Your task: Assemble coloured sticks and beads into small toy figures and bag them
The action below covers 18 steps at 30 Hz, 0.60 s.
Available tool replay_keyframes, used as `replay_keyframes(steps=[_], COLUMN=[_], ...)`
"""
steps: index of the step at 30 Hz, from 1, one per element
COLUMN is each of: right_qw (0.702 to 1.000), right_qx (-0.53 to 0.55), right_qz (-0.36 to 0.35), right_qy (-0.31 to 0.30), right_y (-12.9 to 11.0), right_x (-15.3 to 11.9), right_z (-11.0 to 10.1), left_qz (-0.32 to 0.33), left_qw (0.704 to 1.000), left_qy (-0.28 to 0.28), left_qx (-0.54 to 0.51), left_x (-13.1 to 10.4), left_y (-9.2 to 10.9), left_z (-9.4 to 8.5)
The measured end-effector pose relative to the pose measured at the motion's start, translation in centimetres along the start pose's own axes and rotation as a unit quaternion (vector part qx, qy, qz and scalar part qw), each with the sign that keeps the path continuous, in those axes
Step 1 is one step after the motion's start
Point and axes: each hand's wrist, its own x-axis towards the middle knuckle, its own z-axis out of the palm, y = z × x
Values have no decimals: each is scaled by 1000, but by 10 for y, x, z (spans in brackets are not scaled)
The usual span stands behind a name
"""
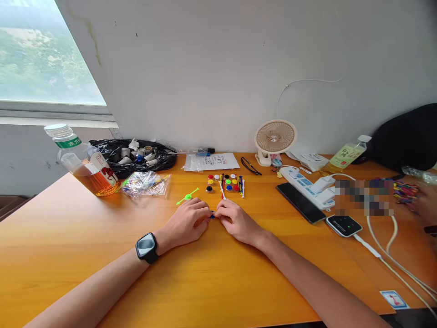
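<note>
My left hand (191, 219), with a dark watch at its wrist, has its fingers closed at one side of a small round blue plastic piece (212, 215). From the other side my right hand (238, 221) pinches the same piece, which is mostly covered by fingers. A white plastic arrow (221, 189) reaches down to the right fingers; whether they touch it I cannot tell. Just past the left hand lies a green arrow spinner (187, 197). Several coloured round pieces (228, 181) sit in rows beyond the hands, with more thin arrows (241, 186) beside them.
At left stand a bottle of amber drink (92, 175), a plastic bag of parts (146, 183) and a black bag (136, 155). To the right are a fan (275, 137), a phone (300, 202), a power strip (303, 184) and cables. Another person's hand (426, 205) shows at far right.
</note>
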Motion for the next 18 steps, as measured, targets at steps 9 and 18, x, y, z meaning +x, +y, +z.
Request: replay_keyframes(steps=[9,18], right_qw=[998,929], right_qx=[-27,237], right_qz=[36,275], right_qy=[43,74], right_y=[-10,-8], right_x=[2,6], right_z=[-8,-14], left_qz=[-9,-34], left_qw=[999,990], left_qy=[28,128], left_qx=[-19,-38], left_x=[-4,-9], left_y=[0,4], left_z=[4,-11])
